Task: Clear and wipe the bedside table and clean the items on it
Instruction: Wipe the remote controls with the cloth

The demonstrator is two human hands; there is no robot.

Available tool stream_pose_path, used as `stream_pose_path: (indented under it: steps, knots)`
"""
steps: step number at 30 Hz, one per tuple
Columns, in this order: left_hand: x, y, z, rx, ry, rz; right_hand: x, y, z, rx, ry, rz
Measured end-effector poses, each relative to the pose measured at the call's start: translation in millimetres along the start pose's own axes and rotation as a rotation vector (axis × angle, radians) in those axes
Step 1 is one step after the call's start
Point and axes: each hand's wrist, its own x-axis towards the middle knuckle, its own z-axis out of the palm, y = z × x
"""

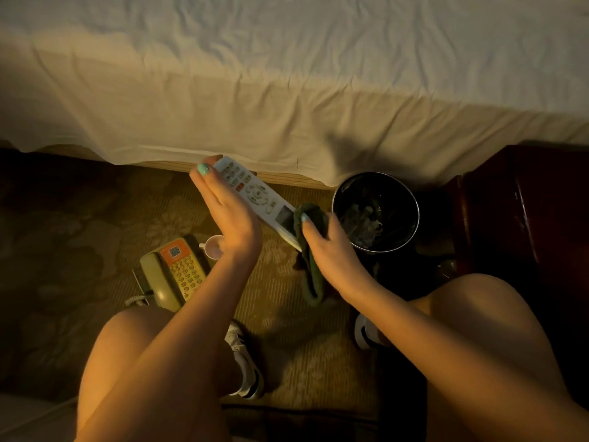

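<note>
- Beside the bed draped in a creased white sheet [287, 106], a person crouched over the brown patterned carpet [79, 250], both bare knees low in the view.
- The left hand [224, 207] held the long white remote control with grey and orange buttons [255, 193] in the air. Its fingers stretched along the remote's edge and a fingertip hooked over the top end.
- The remote slanted down towards the right, button face up, its small dark screen near the lower end.
- The right hand [331, 247] gripped a dark green knitted cloth [310, 275], fingers curled round it, and pressed it against the remote's lower end. The rest of the cloth hung down below the wrist.
- A beige push-button telephone with an orange label [172, 272] lay on the carpet under the left forearm, handset in its cradle, coiled cord at its near corner.
- A small white cup [212, 247] stood just beside the telephone, partly hidden by the left wrist.
- A round black waste bin [416, 212] with crumpled rubbish inside stood close to the right hand.
- The dark red-brown wooden bedside table [526, 202] stood at the right edge, next to the bin.
- Two white and black shoes [245, 362] showed on the carpet between the knees.
</note>
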Motion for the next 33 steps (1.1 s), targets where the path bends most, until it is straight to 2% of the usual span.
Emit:
stream_pose_path:
  steps: [4, 7, 10, 14, 21, 23, 26, 28, 33]
  knots:
    - [-1.8, -8.0, -2.9, 0.076, -0.145, -0.004, 13.3, -10.6, -14.5, 0.068, 0.153, -0.048]
    - [1.3, -10.2, -11.7, 0.148, -0.371, -0.003, 24.7, -20.4, -39.4, 0.086, 0.29, -0.064]
    - [3.4, -10.7, -21.3, 0.273, -0.612, 0.107, 34.0, -30.5, -65.1, 0.131, 0.352, -0.053]
    - [6.1, -6.3, -21.5, 0.503, -0.779, 0.176, 40.0, -34.1, -75.3, 0.257, 0.324, -0.032]
    - [11.0, -8.0, -15.1, 0.825, -0.998, 0.368, 40.5, -37.4, -75.9, 0.239, 0.227, -0.153]
    - [2.9, -10.4, -12.6, 0.83, -1.05, 0.272, 38.8, -38.4, -75.6, 0.149, 0.2, -0.173]
    - [-6.6, -10.5, -6.3, 0.641, -1.045, -0.017, 35.0, -44.0, -72.7, 0.046, 0.184, -0.241]
    - [-10.0, -10.3, -3.6, 0.536, -1.044, -0.146, 34.4, -47.6, -67.9, 0.0, 0.188, -0.283]
    - [-10.6, -5.8, -0.2, 0.399, -0.951, -0.277, 30.0, -44.2, -45.8, -0.042, 0.027, -0.321]
